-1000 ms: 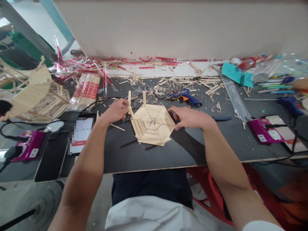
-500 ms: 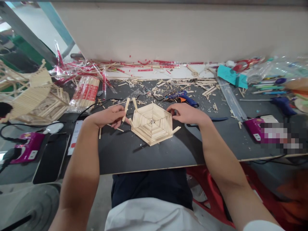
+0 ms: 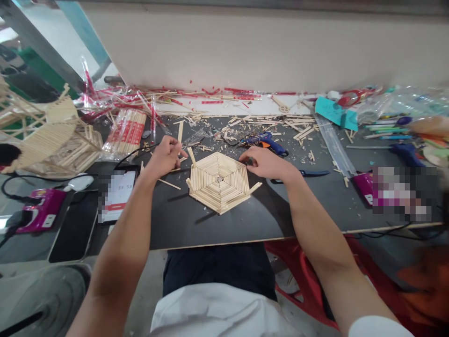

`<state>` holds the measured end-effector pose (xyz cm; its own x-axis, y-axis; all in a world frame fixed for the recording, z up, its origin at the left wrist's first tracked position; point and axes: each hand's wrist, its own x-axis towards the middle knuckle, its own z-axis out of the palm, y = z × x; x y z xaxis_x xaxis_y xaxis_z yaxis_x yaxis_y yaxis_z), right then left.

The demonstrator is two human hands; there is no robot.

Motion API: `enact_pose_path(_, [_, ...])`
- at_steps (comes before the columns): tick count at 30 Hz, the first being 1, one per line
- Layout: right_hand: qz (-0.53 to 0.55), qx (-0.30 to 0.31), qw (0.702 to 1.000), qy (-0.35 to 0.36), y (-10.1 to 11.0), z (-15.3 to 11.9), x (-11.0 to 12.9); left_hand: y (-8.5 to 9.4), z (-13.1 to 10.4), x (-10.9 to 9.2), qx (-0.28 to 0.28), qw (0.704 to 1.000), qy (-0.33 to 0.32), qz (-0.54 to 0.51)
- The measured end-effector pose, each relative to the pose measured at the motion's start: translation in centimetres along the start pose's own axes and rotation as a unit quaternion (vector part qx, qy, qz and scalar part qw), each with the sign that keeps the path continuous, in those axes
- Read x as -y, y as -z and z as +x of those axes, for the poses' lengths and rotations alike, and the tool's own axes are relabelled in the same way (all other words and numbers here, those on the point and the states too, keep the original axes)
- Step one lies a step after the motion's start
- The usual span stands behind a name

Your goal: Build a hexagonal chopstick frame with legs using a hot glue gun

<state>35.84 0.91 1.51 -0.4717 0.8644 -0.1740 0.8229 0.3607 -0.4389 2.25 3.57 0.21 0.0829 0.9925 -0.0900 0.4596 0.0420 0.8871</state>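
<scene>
Across the dark grey worktable, which runs nearly the full width before me, clutter crowds the back and both ends. A big model of pale sticks stands at the far left. The many-sided panel, laid up in rings of sticks, sits mid-table, close to the front edge, with short sticks jutting at several corners. Left of it lie a dark-screened phone and a lit phone, whose screen shows a row of small digits too soft to read surely, above a red button. Behind them is a clear-wrapped bundle of chopsticks; its red bands carry markings I can't make out. The right hand, fingers bent, is at the panel's upper right edge; I can't tell whether it grips it. The left hand pinches a slim wooden stick just beside the panel's upper left. A blue glue gun lies behind the right hand, near a creased turquoise paper. Smallest of all, wood scraps litter the back.
</scene>
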Motion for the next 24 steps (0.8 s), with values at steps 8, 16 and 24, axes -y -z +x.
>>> enact_pose_path(8, [-0.018, -0.244, 0.954, -0.172, 0.5, -0.3, -2.1, -1.8, 0.0, 0.1, 0.099, 0.994, -0.011, -0.044])
enact_pose_path(16, [-0.045, -0.231, 0.916, -0.324, -1.2, 0.7, -4.1, -1.5, 0.0, 0.2, 0.119, 0.991, -0.013, -0.066])
enact_pose_path(24, [-0.037, -0.249, 0.918, -0.305, -2.1, 1.4, -5.9, -1.8, -0.1, -0.5, 0.046, 0.971, -0.064, -0.224])
